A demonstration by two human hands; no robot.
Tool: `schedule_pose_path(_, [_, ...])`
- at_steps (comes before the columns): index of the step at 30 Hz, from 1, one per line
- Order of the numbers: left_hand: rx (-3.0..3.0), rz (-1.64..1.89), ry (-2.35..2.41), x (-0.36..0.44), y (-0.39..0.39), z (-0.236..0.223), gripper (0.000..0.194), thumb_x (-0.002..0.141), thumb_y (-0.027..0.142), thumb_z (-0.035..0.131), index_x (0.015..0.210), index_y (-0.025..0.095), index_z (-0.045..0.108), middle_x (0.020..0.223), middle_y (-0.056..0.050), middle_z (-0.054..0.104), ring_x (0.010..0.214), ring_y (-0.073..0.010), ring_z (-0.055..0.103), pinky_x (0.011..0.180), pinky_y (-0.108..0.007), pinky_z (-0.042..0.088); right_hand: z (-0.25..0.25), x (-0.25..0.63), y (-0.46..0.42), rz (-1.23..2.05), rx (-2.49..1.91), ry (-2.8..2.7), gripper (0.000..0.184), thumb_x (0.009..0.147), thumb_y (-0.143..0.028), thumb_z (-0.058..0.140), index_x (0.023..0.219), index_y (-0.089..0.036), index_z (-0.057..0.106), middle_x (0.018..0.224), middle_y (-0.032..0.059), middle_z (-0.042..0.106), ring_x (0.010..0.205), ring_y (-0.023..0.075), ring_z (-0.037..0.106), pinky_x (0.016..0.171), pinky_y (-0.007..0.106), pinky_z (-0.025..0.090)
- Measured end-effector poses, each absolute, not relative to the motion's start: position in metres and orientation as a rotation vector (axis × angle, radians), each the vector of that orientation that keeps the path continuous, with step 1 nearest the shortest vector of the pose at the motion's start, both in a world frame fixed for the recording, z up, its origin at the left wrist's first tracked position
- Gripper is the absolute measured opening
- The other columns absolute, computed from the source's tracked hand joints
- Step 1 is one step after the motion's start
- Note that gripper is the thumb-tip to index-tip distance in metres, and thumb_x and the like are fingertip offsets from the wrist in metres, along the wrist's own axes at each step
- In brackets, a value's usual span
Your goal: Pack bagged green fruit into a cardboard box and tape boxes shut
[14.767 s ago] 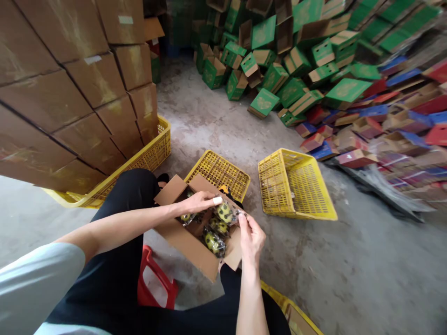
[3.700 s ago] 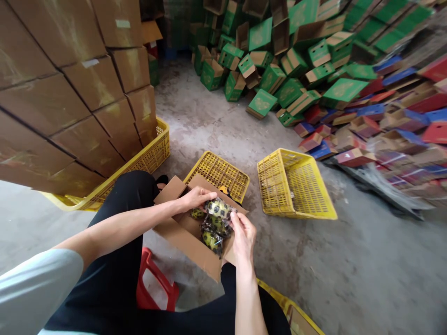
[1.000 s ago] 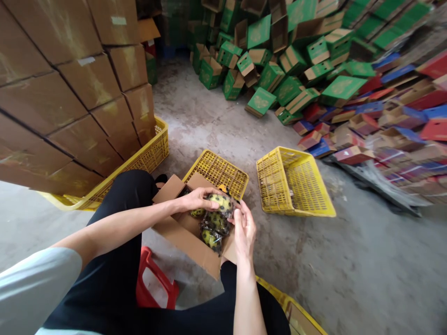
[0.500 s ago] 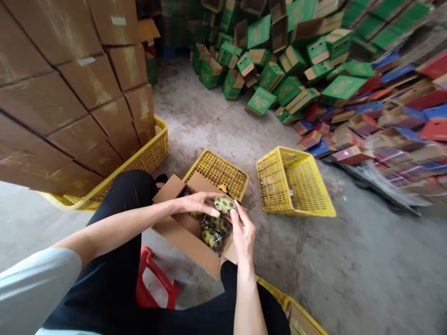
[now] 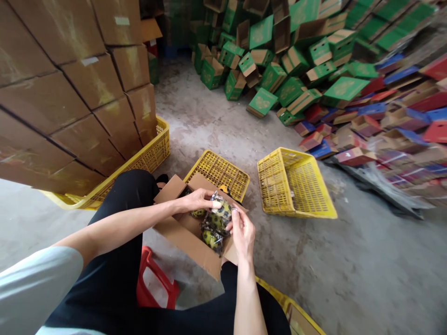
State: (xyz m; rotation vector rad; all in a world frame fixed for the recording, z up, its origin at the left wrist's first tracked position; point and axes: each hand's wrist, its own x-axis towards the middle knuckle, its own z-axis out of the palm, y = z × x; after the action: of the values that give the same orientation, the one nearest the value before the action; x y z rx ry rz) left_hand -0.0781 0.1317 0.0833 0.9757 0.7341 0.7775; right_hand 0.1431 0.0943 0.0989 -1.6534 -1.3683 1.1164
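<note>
An open brown cardboard box (image 5: 185, 239) rests between my knees, holding several yellow, black-spotted toys in clear plastic wrap (image 5: 213, 238). Both hands work over its far end. My left hand (image 5: 195, 201) pinches the top of one wrapped spotted toy (image 5: 222, 211) with closed fingers. My right hand (image 5: 241, 231) grips the same toy from the right side, fingers curled on its wrap. The toy sits just above the others in the box.
A wall of stacked brown cartons (image 5: 70, 88) stands at left on a yellow crate (image 5: 139, 160). Two more yellow crates (image 5: 218, 172) (image 5: 295, 184) lie ahead on the concrete floor. Piles of green, red and blue boxes (image 5: 296, 70) fill the back right. A red stool (image 5: 153, 281) is under me.
The wrapped toy has tilted and dropped slightly toward the box; its plastic top now sticks up between my fingers. My right hand has shifted a little down its side.
</note>
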Motion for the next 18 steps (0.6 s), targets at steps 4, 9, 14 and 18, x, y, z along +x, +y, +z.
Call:
schedule_pose_path(4, [0.932,0.779,0.778,-0.077,0.132,0.085,0.066,0.075,0.062,0.083,0.115,0.010,0.075,0.106,-0.012,0.075,0.093,-0.0216,0.069,0.082,-0.030,0.055,0.100,0.142,0.095,1.119,-1.602,-1.362,0.068,0.088,-0.068,0.063,0.135,-0.019,0.070,0.109,0.0122,0.079,0.076,0.0233,0.073,0.069,0.035,0.060])
schedule_pose_path(9, [0.891,0.779,0.813,-0.077,0.134,0.082,0.071,0.073,0.067,0.082,0.114,0.009,0.074,0.107,-0.013,0.075,0.097,-0.0241,0.070,0.081,-0.032,0.057,0.098,0.140,0.096,1.225,-1.541,-1.277,0.059,0.081,-0.063,0.075,0.120,-0.019,0.076,0.111,0.0120,0.079,0.094,0.0282,0.074,0.082,0.038,0.059])
schedule_pose_path(14, [0.878,0.737,0.816,-0.077,0.132,0.082,0.072,0.070,0.070,0.082,0.110,0.010,0.075,0.105,-0.013,0.075,0.096,-0.0239,0.071,0.080,-0.031,0.058,0.092,0.143,0.095,1.329,-1.526,-1.161,0.051,0.078,-0.060,0.080,0.108,-0.019,0.076,0.101,0.0094,0.079,0.082,0.0247,0.072,0.069,0.032,0.057])
schedule_pose_path(18, [0.863,0.732,0.814,-0.077,0.131,0.083,0.072,0.070,0.071,0.081,0.108,0.010,0.075,0.105,-0.013,0.076,0.093,-0.0226,0.071,0.080,-0.031,0.058,0.089,0.145,0.094,1.356,-1.501,-1.179,0.052,0.082,-0.059,0.077,0.117,-0.021,0.073,0.114,0.0105,0.077,0.095,0.0265,0.073,0.075,0.033,0.059])
